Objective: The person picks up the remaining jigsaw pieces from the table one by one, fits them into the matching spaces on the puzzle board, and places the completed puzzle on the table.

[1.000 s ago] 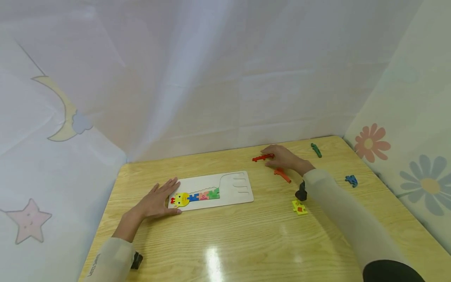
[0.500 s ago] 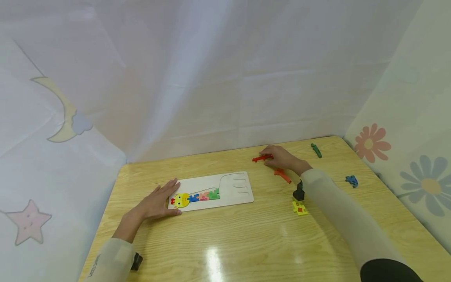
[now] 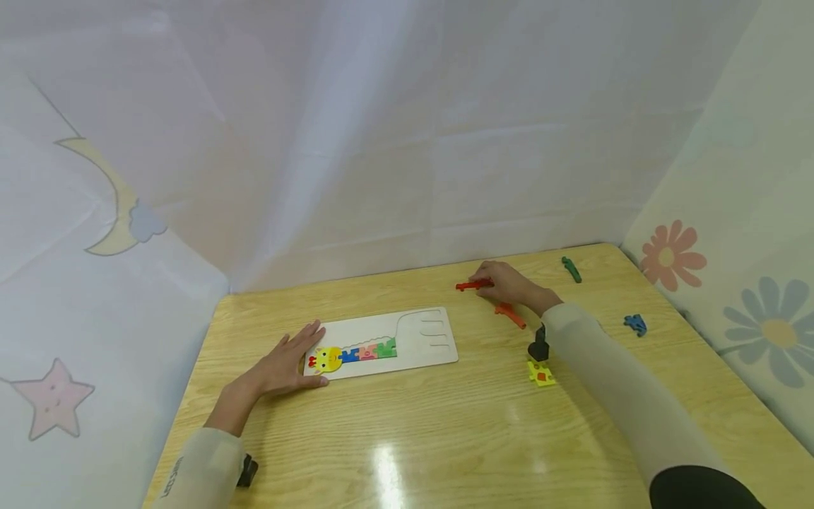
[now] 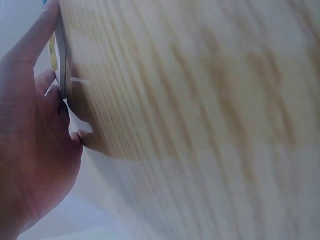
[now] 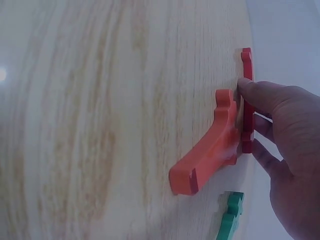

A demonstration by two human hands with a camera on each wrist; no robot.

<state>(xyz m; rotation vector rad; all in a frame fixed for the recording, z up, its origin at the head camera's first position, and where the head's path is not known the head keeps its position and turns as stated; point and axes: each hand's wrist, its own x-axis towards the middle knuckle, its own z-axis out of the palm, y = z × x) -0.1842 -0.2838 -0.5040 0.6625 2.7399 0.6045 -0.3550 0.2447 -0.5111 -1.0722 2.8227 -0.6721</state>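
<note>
In the head view a white puzzle board (image 3: 375, 322) carries a yellow giraffe head (image 3: 328, 360) and blue, pink and green neck pieces (image 3: 369, 352). My left hand (image 3: 289, 360) rests at the board's left end, fingers spread along one edge and the thumb at the near corner. Toward the back of the table my right hand (image 3: 505, 283) pinches a long, thin red puzzle piece (image 5: 247, 107) between thumb and fingers. The piece lies flat along the tabletop in the right wrist view. Just beside it sits an orange puzzle piece (image 5: 207, 150), under the right hand.
A green piece (image 3: 571, 269) lies at the back right and a blue piece (image 3: 635, 324) near the right edge. A yellow piece with an orange mark (image 3: 541, 374) is below the right wrist. Cloth walls border the wooden table (image 3: 432, 431).
My right hand has shifted slightly left along the red piece, its fingers closing on it. The left hand and the board have stayed in place.
</note>
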